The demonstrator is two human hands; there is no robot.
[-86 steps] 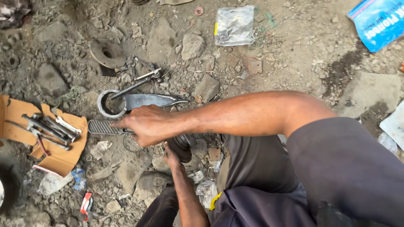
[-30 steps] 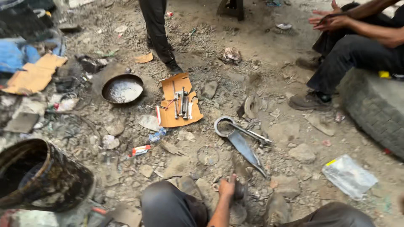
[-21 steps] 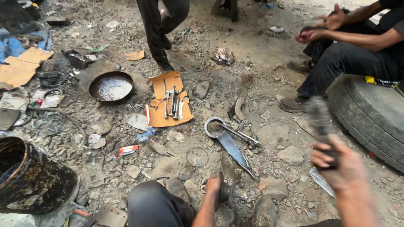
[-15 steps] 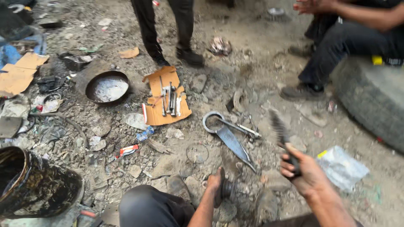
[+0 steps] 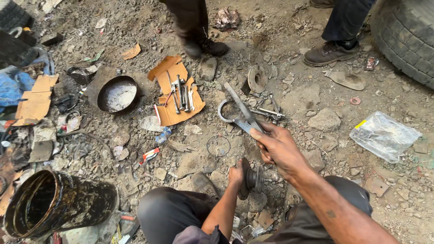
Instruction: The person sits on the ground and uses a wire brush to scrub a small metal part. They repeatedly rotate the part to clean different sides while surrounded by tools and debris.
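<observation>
Flat metal file (image 5: 238, 107) — long, grey and slightly blurred — sits gripped in the right hand (image 5: 279, 147), its blade angled up and left over the stony ground (image 5: 298, 40); the handle end is hidden inside the closed fingers. Lower down, between the person's knees, the left hand (image 5: 236, 174) is wrapped round a dark round metal part (image 5: 254, 178), whose exact shape is hard to make out (shadow and the fingers cover much of it). Behind the file lie a metal ring (image 5: 226, 110) and some bolts (image 5: 266, 111), partly covered by it. Torn cardboard (image 5: 174, 97) just left of them carries a few wrenches (image 5: 181, 92). Further left sits a shallow metal bowl (image 5: 117, 94), and a black bucket (image 5: 54, 203) lies on its side near the bottom left corner. A tyre (image 5: 407, 31) is cut off at the top right corner, with other people's shoes (image 5: 330, 52) beside it. A clear plastic bag (image 5: 384, 135) lies at the right — open gravel surrounds it.
</observation>
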